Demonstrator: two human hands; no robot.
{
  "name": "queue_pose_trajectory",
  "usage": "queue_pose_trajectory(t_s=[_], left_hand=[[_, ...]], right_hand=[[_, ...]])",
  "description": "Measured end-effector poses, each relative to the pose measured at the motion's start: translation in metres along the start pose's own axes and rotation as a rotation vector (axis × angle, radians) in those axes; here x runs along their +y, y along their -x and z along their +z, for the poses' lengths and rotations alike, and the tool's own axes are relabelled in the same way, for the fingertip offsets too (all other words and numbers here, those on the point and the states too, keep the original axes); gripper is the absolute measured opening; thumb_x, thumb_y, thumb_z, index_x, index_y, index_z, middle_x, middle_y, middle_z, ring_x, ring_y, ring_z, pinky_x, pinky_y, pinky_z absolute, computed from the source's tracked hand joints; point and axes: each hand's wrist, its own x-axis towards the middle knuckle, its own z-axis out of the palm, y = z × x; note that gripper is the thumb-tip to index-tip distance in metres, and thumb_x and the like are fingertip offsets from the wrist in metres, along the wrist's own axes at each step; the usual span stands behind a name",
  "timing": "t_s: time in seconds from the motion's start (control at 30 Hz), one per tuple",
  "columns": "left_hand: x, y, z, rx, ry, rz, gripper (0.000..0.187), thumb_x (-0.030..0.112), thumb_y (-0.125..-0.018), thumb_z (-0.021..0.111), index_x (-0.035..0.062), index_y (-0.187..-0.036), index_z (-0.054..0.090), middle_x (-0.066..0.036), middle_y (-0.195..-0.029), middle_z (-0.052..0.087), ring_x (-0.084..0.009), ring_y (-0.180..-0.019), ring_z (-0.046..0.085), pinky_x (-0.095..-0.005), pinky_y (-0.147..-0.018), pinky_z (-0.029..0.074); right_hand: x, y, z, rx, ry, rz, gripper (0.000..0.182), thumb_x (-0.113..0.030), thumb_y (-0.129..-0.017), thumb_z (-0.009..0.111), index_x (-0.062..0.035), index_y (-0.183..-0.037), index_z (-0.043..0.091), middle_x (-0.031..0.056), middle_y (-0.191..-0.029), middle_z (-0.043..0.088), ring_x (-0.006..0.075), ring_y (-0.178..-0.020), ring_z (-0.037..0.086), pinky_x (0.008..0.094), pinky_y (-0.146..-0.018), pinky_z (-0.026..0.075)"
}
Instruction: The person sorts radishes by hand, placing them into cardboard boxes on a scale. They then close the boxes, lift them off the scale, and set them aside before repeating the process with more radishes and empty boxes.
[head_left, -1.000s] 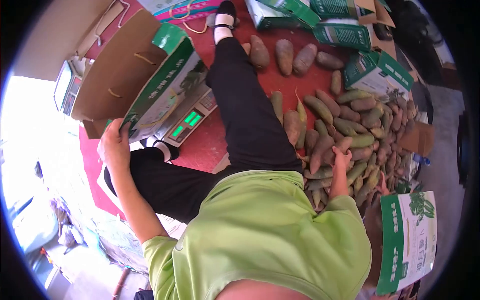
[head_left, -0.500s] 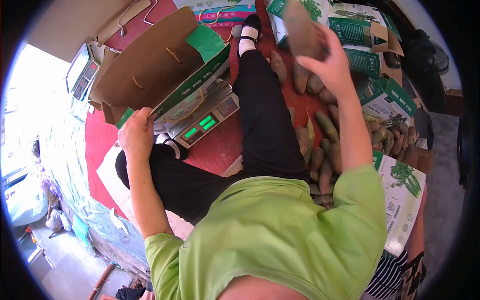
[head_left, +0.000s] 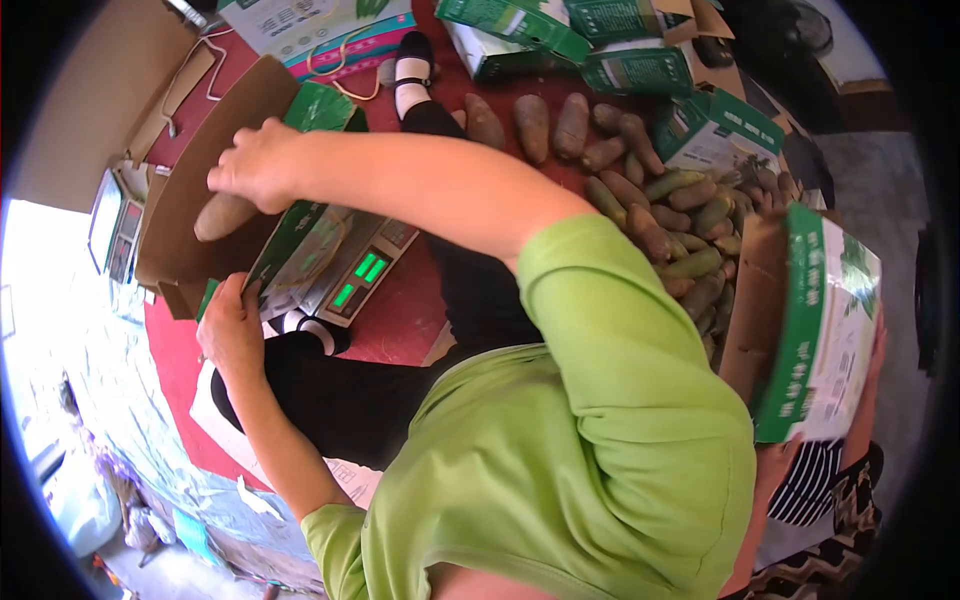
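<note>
My right hand reaches across my body and grips a brown sweet potato, holding it inside the open cardboard box with green printed sides. My left hand holds the box's near edge by a green flap. The box rests tilted on a digital scale with lit green digits. A pile of sweet potatoes lies on the red floor mat to my right.
My black-trousered legs stretch across the red mat. Several green-and-white boxes stand at the back. Another person in striped clothing holds an open box at right. A second scale sits far left.
My right hand took a sweet potato from the pile, lifted it high, then swung it left into the open box. My left hand stayed on the box edge.
</note>
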Motion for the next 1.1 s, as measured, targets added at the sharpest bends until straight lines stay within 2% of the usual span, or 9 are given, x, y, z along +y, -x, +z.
queue_pose_trajectory(t_s=[0.1, 0.33, 0.43, 0.53, 0.63, 0.8, 0.87, 1.0, 1.1], left_hand=[[-0.002, 0.0, 0.002, 0.009, 0.02, -0.006, 0.011, 0.023, -0.085, 0.059, 0.0144, -0.09, 0.062, -0.008, -0.081, 0.062, -0.0315, -0.077, 0.06, -0.0401, -0.062, 0.045], [-0.003, -0.001, 0.004, -0.018, 0.043, 0.028, 0.01, 0.021, -0.085, 0.059, 0.0151, -0.092, 0.062, -0.008, -0.084, 0.063, -0.0317, -0.08, 0.061, -0.0398, -0.065, 0.046], [0.0, 0.0, 0.002, 0.027, 0.033, 0.018, 0.012, 0.021, -0.085, 0.059, 0.0148, -0.094, 0.063, -0.008, -0.085, 0.064, -0.0313, -0.08, 0.061, -0.0386, -0.065, 0.047], [-0.005, -0.002, 0.007, 0.031, 0.036, 0.0, 0.013, 0.022, -0.085, 0.06, 0.0141, -0.095, 0.063, -0.008, -0.086, 0.064, -0.0311, -0.079, 0.062, -0.0384, -0.064, 0.047], [-0.003, -0.001, 0.007, 0.033, 0.039, -0.028, 0.014, 0.022, -0.085, 0.06, 0.013, -0.095, 0.063, -0.009, -0.084, 0.065, -0.0312, -0.076, 0.062, -0.0377, -0.063, 0.047], [-0.008, -0.003, 0.01, 0.021, 0.031, -0.007, 0.014, 0.024, -0.086, 0.06, 0.0126, -0.095, 0.063, -0.01, -0.083, 0.065, -0.0303, -0.075, 0.062, -0.0361, -0.063, 0.047], [-0.012, -0.003, 0.013, 0.059, 0.051, 0.022, 0.015, 0.024, -0.086, 0.06, 0.0124, -0.096, 0.063, -0.01, -0.083, 0.065, -0.0304, -0.075, 0.063, -0.0361, -0.063, 0.047], [-0.014, -0.003, 0.017, 0.052, 0.099, 0.029, 0.017, 0.023, -0.086, 0.061, 0.0091, -0.096, 0.063, -0.012, -0.085, 0.065, -0.0316, -0.075, 0.063, -0.036, -0.064, 0.047], [-0.018, -0.003, 0.019, 0.054, 0.091, 0.025, 0.017, 0.021, -0.085, 0.062, 0.0074, -0.096, 0.063, -0.013, -0.085, 0.065, -0.0307, -0.074, 0.063, -0.0356, -0.065, 0.047]], right_hand=[[0.004, -0.004, 0.01, -0.104, 0.005, 0.034, 0.042, -0.011, -0.076, 0.058, -0.0185, -0.118, 0.055, 0.0073, -0.113, 0.059, 0.0288, -0.108, 0.054, 0.0455, -0.082, 0.048], [0.069, 0.066, -0.016, 0.394, -0.397, 0.088, 0.039, -0.016, -0.077, 0.061, -0.0122, -0.115, 0.059, 0.0076, -0.103, 0.066, 0.0235, -0.097, 0.062, 0.0353, -0.08, 0.05], [0.112, 0.137, -0.013, 0.449, -0.551, 0.254, 0.036, -0.013, -0.078, 0.061, -0.0079, -0.113, 0.06, 0.0088, -0.102, 0.066, 0.0208, -0.095, 0.063, 0.0321, -0.081, 0.05], [0.159, 0.223, 0.022, 0.507, -0.658, 0.637, 0.034, -0.01, -0.078, 0.062, -0.0037, -0.112, 0.059, 0.0097, -0.101, 0.066, 0.0176, -0.094, 0.062, 0.0297, -0.083, 0.049], [0.182, 0.322, 0.091, 0.498, -0.519, 0.828, 0.033, -0.008, -0.078, 0.063, -0.0022, -0.11, 0.06, 0.0112, -0.1, 0.065, 0.0182, -0.094, 0.062, 0.0303, -0.082, 0.049], [0.154, 0.456, 0.222, 0.273, -0.548, 1.358, 0.027, -0.009, -0.076, 0.064, -0.0024, -0.103, 0.063, 0.0144, -0.095, 0.067, 0.026, -0.088, 0.064, 0.0347, -0.079, 0.05], [0.12, 0.488, 0.253, 0.199, -0.434, 1.351, 0.027, -0.012, -0.075, 0.064, -0.0035, -0.101, 0.065, 0.016, -0.092, 0.067, 0.0287, -0.086, 0.065, 0.036, -0.077, 0.05], [0.055, 0.492, 0.273, 0.117, -0.584, 1.506, 0.027, -0.014, -0.074, 0.065, -0.0047, -0.1, 0.065, 0.0166, -0.091, 0.067, 0.029, -0.087, 0.065, 0.0368, -0.077, 0.05], [0.049, 0.489, 0.284, 0.12, -0.636, 1.548, 0.027, -0.014, -0.073, 0.065, -0.0053, -0.099, 0.065, 0.016, -0.09, 0.067, 0.0293, -0.086, 0.065, 0.0367, -0.077, 0.05]])
